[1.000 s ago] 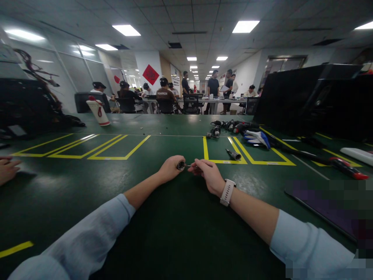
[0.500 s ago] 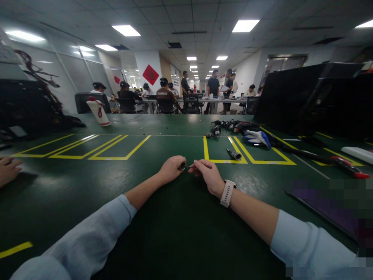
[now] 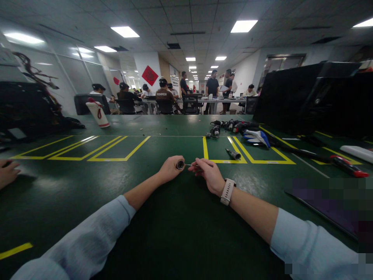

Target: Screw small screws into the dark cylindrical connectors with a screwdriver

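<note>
So everything here gets placed by the yellow tape rectangle [image 3: 205, 148] on the dark green tabletop [image 3: 163, 147]. Just to the near left of that rectangle, a short, round, dark metal part with a hollow open end [image 3: 180, 165] is gripped in the curled left hand [image 3: 170, 168]. A thin, straight, silvery metal rod [image 3: 189, 165] is pinched in the fingertips of the right hand [image 3: 206, 173], also on the rectangle's near side, and is pointed at that part. Whether the tip is inside the opening or only at the rim can't be told.

Main worry: with such a thin rod and a fingertip pinch, the tip could easily be slipped off the rim if either wrist is tilted. If too much sideways push is put on it, it could be bent, or the round part twisted in the left grip. Anything small dropped could be rolled off and lost, since both hands are held outside the tape.

Inside the rectangle, a tapered grey metal piece [image 3: 234, 154] is left lying near the near right corner; it could be knocked by a careless right wrist.
</note>
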Available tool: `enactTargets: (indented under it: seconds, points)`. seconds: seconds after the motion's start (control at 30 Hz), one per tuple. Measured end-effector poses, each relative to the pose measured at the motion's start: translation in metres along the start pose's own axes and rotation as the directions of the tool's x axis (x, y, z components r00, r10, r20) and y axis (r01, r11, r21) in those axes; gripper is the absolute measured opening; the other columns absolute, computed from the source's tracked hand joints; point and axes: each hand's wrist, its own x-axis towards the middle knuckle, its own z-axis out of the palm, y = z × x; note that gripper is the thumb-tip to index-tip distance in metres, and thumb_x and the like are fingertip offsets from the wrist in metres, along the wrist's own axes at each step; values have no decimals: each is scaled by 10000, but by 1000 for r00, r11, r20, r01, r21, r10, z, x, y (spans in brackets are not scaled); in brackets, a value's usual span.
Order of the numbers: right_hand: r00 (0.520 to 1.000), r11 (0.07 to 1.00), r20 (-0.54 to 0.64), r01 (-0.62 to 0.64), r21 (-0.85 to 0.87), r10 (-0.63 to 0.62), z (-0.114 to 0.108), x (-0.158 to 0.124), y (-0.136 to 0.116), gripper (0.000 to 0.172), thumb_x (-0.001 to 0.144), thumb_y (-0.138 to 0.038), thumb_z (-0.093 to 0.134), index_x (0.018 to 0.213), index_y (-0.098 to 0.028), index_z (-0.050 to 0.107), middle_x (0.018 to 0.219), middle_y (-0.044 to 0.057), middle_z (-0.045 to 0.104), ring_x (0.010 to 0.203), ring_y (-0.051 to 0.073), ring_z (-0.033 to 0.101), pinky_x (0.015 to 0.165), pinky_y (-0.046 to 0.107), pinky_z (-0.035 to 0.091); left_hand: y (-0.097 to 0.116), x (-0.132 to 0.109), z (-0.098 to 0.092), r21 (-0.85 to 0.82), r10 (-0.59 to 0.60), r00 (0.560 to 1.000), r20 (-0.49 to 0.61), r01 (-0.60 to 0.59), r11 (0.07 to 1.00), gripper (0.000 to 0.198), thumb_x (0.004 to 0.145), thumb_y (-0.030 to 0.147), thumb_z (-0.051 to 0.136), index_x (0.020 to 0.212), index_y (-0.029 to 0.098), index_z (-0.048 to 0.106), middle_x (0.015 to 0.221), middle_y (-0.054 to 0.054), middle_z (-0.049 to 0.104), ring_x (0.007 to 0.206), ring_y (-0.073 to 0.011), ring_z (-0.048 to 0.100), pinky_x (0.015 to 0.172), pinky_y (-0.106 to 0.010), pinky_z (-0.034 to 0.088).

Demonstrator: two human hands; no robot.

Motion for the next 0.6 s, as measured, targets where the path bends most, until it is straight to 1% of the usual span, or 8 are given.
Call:
enactTargets:
  seconds: [0.1,0.17,0.37,0.5,0.6]
  points:
    - [998,989,-5,61,-132,-62,1,0,2,238,715,-397,612,653,-169,637,637,25,669,629,140,568,588,270,386,1,0,1,42,14,999,35,-16,999,72,700,129,516,648,171,489,618,14,486,599,-137,467,555,-245,345]
    - [998,987,1,55,-150,-55,-1,1,4,244,712,-400,613,643,-167,638,616,24,665,610,138,565,585,272,383,3,0,2,57,33,998,58,-36,998,85,683,103,517,644,174,492,617,11,481,606,-145,466,566,-253,345]
    - [999,999,5,-37,12,37,-5,3,2,244,663,-392,652,618,-153,635,581,37,664,552,130,550,569,268,384,4,-2,0,12,76,994,74,-77,997,69,699,111,521,685,176,503,664,10,514,636,-133,493,610,-245,379]
    - [998,996,14,-67,61,67,-4,3,-1,237,664,-385,657,637,-150,637,615,43,676,564,124,551,556,255,377,1,-2,0,-28,58,997,45,-57,998,63,730,154,509,672,169,488,639,22,502,608,-113,487,582,-223,383]
    - [998,995,30,-65,73,63,-3,4,0,247,666,-404,655,664,-157,640,653,43,687,591,128,563,561,254,382,0,0,0,-37,33,999,31,-31,999,83,737,179,507,659,164,481,620,29,495,591,-105,481,561,-210,380]
